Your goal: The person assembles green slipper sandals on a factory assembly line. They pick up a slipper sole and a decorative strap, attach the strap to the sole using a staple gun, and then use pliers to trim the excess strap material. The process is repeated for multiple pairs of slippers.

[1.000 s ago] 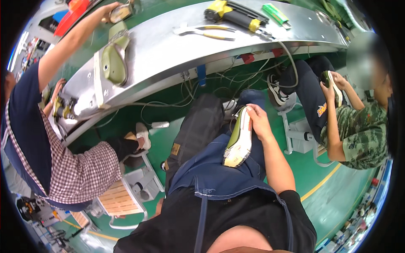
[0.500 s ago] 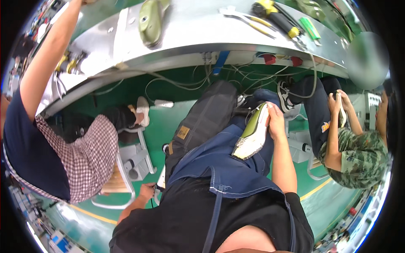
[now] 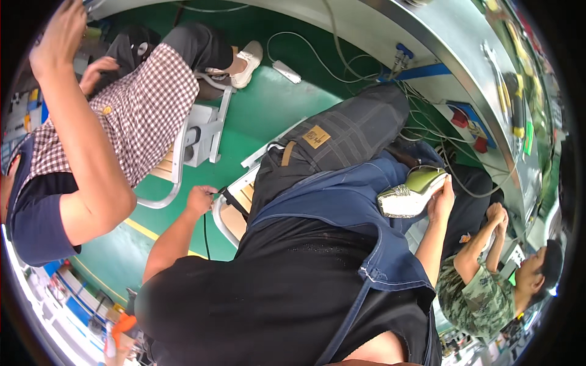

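Observation:
I look down at my lap, covered by a blue denim apron (image 3: 342, 207) over dark trousers. My right hand (image 3: 442, 201) grips a green and white shoe part (image 3: 410, 192), resting it on the apron near my right thigh. My left hand (image 3: 200, 199) reaches down to the left side of my seat and is closed on a black strap or cable (image 3: 231, 201) at the chair's metal frame (image 3: 221, 216). My black shirt fills the lower picture.
A person in a checked shirt (image 3: 131, 116) sits on a grey stool (image 3: 201, 131) at my left, arm raised. A person in camouflage (image 3: 476, 293) sits at my right. The metal workbench (image 3: 464, 67) with cables and tools curves above. Green floor (image 3: 268, 104) lies between.
My head has turned down and left, so the bench swung to the upper right. My left hand has come into view at the seat's side. The right hand still holds the shoe part on my lap.

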